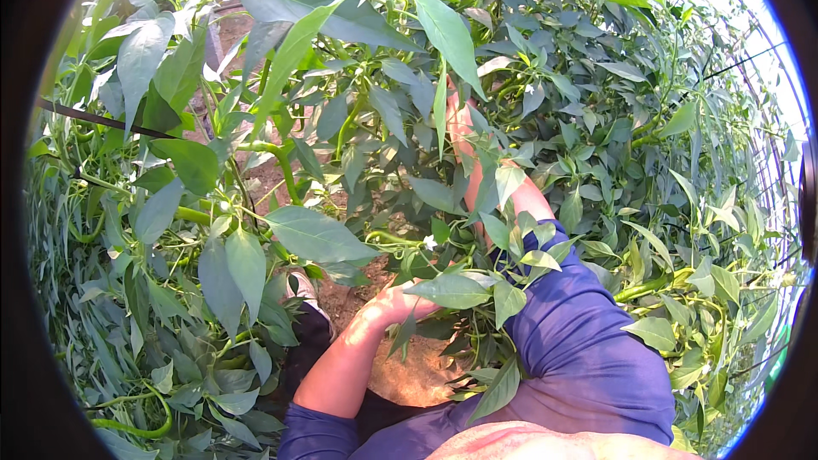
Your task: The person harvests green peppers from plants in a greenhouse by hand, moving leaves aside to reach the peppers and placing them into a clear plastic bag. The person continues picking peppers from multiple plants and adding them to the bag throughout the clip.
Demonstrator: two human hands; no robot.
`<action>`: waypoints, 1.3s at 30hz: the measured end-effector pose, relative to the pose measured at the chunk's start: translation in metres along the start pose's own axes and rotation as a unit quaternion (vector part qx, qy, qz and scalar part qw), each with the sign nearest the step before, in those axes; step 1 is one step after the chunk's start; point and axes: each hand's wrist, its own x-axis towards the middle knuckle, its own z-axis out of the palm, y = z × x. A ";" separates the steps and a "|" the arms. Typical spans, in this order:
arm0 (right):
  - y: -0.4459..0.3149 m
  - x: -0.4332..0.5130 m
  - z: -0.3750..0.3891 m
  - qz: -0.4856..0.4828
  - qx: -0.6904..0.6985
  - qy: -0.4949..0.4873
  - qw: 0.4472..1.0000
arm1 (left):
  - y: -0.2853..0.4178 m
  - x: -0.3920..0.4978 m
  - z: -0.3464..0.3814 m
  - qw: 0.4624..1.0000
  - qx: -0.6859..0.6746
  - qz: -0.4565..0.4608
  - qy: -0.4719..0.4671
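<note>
Dense pepper plants surround both my arms. My left hand (409, 301) is low in front of me, at the edge of the foliage, with its fingers partly behind a pepper leaf (452, 291); what it touches is hidden. My right forearm reaches up and forward into the plants, and leaves cover most of my right hand (452, 92). Long green peppers hang about: a curved pepper (285, 169) left of centre, another pepper (348, 128) near the upper middle, and a curled pepper (150, 429) at the lower left. A small white flower (429, 242) sits above my left hand.
Sandy soil (409, 367) shows between the plants below my left hand. My shoe (303, 291) stands left of it. A dark line (108, 120) crosses the foliage at the left. Netting or a curved frame (760, 32) borders the plants at the upper right.
</note>
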 end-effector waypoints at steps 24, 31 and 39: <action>0.000 -0.010 -0.011 -0.002 0.021 0.019 1.000 | 0.101 -0.004 -0.042 0.981 -0.096 -0.121 0.119; 0.002 -0.011 -0.022 -0.003 0.026 0.035 0.999 | 0.089 0.006 -0.035 0.981 -0.043 -0.161 0.102; 0.005 0.005 -0.022 -0.008 0.050 0.046 0.998 | 0.077 -0.004 -0.031 0.987 -0.048 -0.088 0.127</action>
